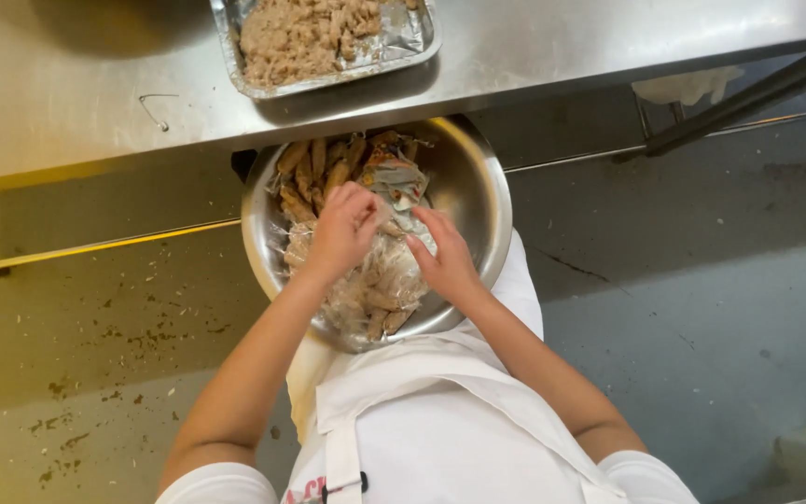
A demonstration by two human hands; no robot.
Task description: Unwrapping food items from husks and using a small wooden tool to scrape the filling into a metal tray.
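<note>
A round steel bowl (482,201) sits against my apron, just below the edge of a steel table. It holds several brown breaded sticks (314,168) and a clear plastic bag (380,289) with more sticks inside. My left hand (342,229) pinches the bag near its top, fingers closed on the plastic. My right hand (445,261) grips the same bag from the right side. Both hands meet over the middle of the bowl.
A foil tray (412,42) of crumbled brown food stands on the steel table (67,84) above the bowl. A bent wire clip (153,107) lies on the table's left. Below is a stained floor (95,355). Dark table legs (739,98) run at the upper right.
</note>
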